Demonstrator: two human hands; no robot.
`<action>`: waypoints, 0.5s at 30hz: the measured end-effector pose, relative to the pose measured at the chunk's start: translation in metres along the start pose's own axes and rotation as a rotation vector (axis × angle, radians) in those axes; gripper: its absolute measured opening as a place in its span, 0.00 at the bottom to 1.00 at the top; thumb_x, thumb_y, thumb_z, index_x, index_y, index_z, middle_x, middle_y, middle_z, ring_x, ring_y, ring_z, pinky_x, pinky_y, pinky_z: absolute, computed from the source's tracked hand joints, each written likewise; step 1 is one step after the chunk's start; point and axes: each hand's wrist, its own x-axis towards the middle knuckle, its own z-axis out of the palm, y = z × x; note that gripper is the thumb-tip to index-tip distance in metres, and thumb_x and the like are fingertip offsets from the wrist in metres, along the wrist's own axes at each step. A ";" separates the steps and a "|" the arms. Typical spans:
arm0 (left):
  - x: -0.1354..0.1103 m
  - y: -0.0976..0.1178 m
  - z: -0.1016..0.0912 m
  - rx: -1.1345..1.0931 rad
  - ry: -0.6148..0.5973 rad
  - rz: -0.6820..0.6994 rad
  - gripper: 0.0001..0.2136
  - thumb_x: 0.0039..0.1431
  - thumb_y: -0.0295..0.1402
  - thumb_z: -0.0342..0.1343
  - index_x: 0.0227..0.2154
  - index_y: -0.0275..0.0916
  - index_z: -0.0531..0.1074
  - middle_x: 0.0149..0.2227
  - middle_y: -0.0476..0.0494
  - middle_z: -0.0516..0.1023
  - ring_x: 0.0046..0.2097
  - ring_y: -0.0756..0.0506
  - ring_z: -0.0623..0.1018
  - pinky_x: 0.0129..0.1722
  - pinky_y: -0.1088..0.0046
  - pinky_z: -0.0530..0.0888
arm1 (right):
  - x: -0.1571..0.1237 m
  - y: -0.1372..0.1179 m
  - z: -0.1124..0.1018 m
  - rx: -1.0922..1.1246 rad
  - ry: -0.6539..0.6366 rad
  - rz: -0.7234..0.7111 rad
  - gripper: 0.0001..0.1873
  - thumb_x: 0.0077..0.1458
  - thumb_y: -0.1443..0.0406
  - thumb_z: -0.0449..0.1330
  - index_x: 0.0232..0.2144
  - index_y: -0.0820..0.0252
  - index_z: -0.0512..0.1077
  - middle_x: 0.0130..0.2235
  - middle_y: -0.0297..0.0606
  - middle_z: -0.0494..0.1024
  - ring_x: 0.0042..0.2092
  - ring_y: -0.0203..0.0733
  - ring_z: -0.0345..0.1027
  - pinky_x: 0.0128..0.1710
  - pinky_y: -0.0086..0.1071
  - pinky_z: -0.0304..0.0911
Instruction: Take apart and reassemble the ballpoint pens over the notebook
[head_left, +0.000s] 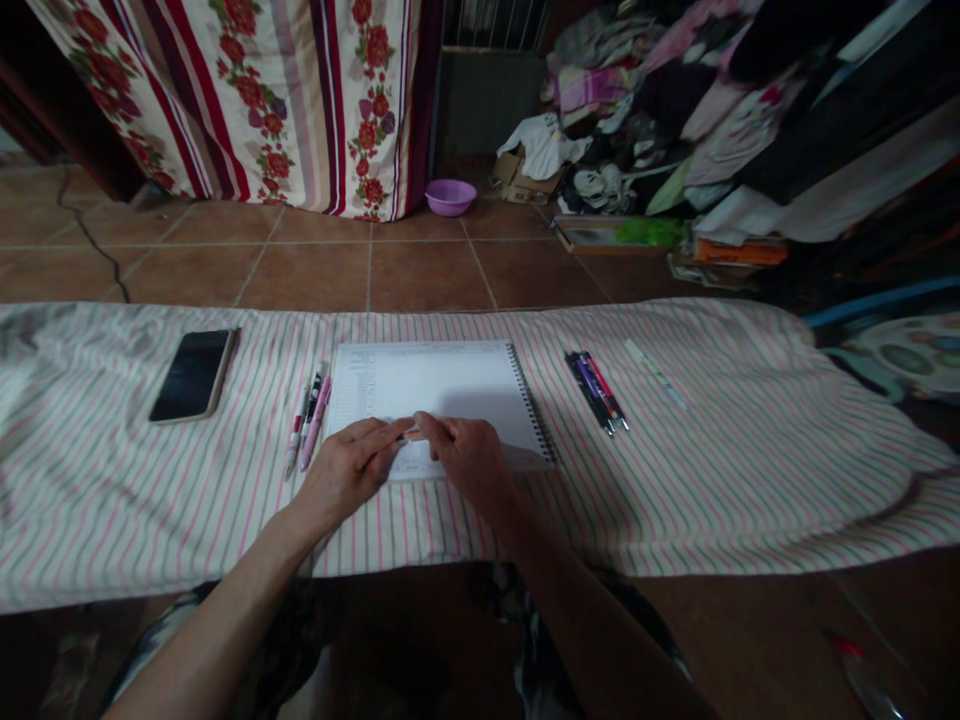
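Note:
A spiral notebook [442, 385] lies open on a striped cloth [712, 470], its wire binding on the right. Both hands rest on its near edge, fingertips meeting. My left hand [349, 470] and my right hand [469, 458] are curled around a small pen-like object [410, 434] held between them; most of it is hidden by the fingers. Three pens [307, 425] lie just left of the notebook, close to my left hand. Several dark and red pens [596, 390] lie to the right of the binding.
A black phone [193, 375] lies on the cloth at the left. A pale pen [655, 372] lies further right. Beyond the cloth is brown tiled floor with a purple bowl [450, 197], a floral curtain [262, 90] and piled clothes [675, 110].

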 end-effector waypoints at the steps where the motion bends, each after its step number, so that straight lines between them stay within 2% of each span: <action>1: 0.000 0.001 0.000 -0.010 -0.011 -0.003 0.14 0.59 0.27 0.45 0.47 0.37 0.68 0.35 0.42 0.75 0.38 0.49 0.74 0.38 0.72 0.72 | 0.000 0.000 0.000 -0.006 0.013 0.013 0.30 0.57 0.50 0.45 0.12 0.60 0.68 0.13 0.36 0.69 0.18 0.33 0.63 0.23 0.27 0.53; 4: -0.001 0.002 0.002 -0.053 -0.039 -0.011 0.15 0.59 0.27 0.45 0.48 0.39 0.68 0.35 0.43 0.74 0.37 0.50 0.74 0.37 0.73 0.72 | 0.000 -0.001 0.000 -0.010 0.041 0.064 0.32 0.56 0.49 0.44 0.09 0.59 0.65 0.11 0.36 0.67 0.17 0.34 0.62 0.23 0.28 0.53; 11: 0.000 0.003 0.005 -0.030 -0.018 -0.087 0.12 0.58 0.33 0.48 0.41 0.36 0.73 0.29 0.44 0.75 0.32 0.49 0.74 0.32 0.74 0.71 | -0.001 -0.005 0.001 0.049 -0.035 0.126 0.32 0.55 0.48 0.45 0.07 0.59 0.64 0.11 0.35 0.65 0.18 0.35 0.64 0.25 0.29 0.56; 15: 0.003 0.002 0.001 -0.116 0.000 -0.202 0.11 0.57 0.34 0.49 0.38 0.37 0.74 0.28 0.45 0.76 0.31 0.49 0.74 0.31 0.74 0.71 | -0.002 -0.006 -0.006 0.211 -0.091 0.102 0.32 0.58 0.51 0.39 0.12 0.59 0.68 0.13 0.33 0.68 0.18 0.32 0.64 0.26 0.27 0.59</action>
